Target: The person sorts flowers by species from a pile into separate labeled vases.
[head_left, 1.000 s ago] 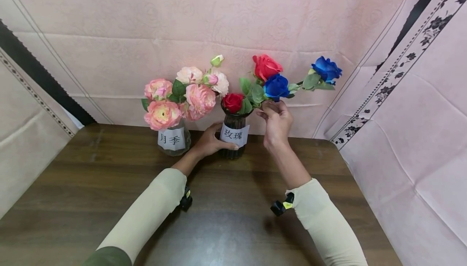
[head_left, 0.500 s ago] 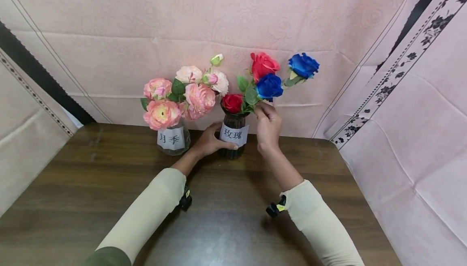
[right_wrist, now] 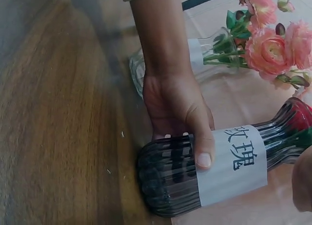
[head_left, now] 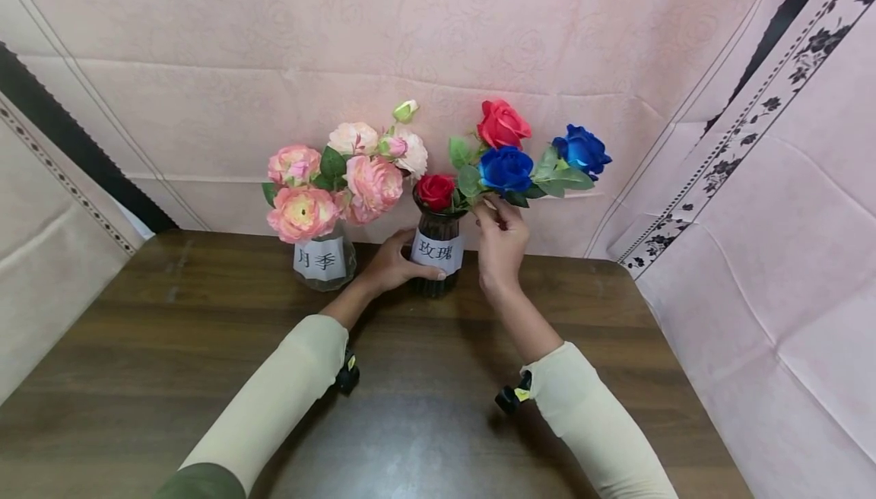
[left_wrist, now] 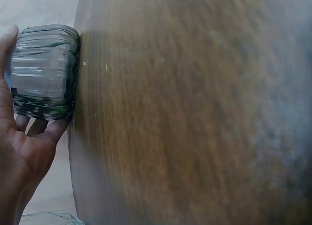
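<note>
My left hand [head_left: 393, 267] grips the lower part of a dark ribbed glass vase [head_left: 438, 230], thumb across the front by its white paper label [right_wrist: 234, 159]. The vase stands upright on the table. My right hand [head_left: 503, 248] is just right of the vase mouth, fingertips pinching a rose stem beneath the blue blooms; the stem itself is mostly hidden. One blue rose [head_left: 506, 169] leans close over the fingers, and another blue rose [head_left: 582, 150] reaches out to the right. A tall red rose [head_left: 504, 124] rises behind them. A short red rose [head_left: 436, 192] sits at the vase rim.
Left of my left hand, a clear glass vase [head_left: 345, 259] with a paper label holds pink and white flowers [head_left: 375, 183]. Both vases stand near the back edge of the wooden table [head_left: 411, 392], before a pink cloth backdrop [head_left: 239, 103].
My right hand has moved left, close to the vase mouth. The outer blue rose swung left and up, then dipped slightly right. My left hand keeps its hold on the vase.
</note>
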Motion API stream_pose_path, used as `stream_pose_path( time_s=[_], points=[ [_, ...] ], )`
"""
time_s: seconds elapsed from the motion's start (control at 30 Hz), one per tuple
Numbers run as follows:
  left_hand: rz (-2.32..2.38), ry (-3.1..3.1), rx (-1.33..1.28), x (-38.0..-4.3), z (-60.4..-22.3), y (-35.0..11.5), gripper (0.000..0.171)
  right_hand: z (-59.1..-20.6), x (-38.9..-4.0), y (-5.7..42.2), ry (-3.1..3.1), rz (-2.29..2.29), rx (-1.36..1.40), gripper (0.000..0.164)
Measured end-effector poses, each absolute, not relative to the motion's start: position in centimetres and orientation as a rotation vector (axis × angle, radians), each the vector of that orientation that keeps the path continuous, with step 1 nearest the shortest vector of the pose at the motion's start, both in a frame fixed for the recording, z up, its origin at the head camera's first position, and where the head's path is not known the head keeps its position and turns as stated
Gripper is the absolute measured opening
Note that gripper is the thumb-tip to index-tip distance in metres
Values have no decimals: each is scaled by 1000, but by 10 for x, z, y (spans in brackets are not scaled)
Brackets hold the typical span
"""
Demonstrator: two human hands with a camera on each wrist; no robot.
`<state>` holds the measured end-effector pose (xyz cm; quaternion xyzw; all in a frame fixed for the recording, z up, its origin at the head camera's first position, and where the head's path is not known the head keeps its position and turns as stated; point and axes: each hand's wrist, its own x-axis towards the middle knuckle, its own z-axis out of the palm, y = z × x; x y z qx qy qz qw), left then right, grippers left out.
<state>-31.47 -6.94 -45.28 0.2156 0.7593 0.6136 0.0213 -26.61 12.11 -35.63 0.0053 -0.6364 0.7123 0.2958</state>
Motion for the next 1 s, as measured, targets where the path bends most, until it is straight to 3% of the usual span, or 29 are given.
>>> stream_pose_path(
  time_s=[0.37, 0.73, 1.0],
  points=[
    [1885, 2378, 644, -315, -455, -66, 77, -356, -270, 118, -1301, 2231, 48, 18],
    [1881, 2373, 644, -316, -455, -64, 73, -353, -269, 139, -1847, 1927, 23, 25],
    [1869, 2381, 639, -318, -455, -66, 77, -361, -264, 141, -1842, 1866, 129, 24]
  ],
)
